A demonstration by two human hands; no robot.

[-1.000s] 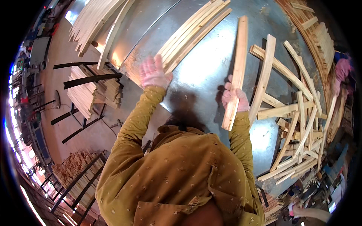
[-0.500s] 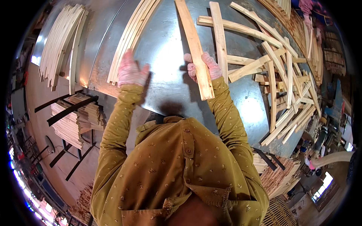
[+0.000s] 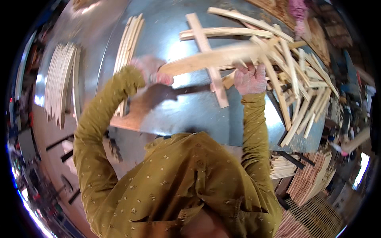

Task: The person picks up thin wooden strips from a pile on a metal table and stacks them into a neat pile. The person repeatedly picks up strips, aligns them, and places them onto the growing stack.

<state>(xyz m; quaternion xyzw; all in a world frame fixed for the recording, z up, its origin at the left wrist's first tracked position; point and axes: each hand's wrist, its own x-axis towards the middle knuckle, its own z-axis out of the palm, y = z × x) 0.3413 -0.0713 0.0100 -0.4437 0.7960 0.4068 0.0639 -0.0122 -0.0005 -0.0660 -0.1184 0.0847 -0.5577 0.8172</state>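
Observation:
A wooden slat (image 3: 186, 63), smeared by motion, lies nearly level across the space between my two gloved hands. My left hand (image 3: 149, 68) is blurred and closed round the slat's left end. At the slat's other side, my right hand (image 3: 251, 80) is open, its fingers apart and pointing up just below the wood; whether they touch it I cannot tell. Behind the held slat, a paler slat (image 3: 196, 27) slants on the metal table (image 3: 198, 113). A narrow row of slats (image 3: 129, 39) lies beside my left hand.
A jumbled pile of slats (image 3: 299, 79) covers the table's right side. Farther left is a wider row of slats (image 3: 59, 83). Stacked wood (image 3: 282, 166) stands below the table at right. Another person's pink sleeve (image 3: 297, 12) shows at the upper right.
The slat has swung from pointing away from me to lying crosswise. My left hand has closed on one end; my right hand has opened from its grip. The view has shifted.

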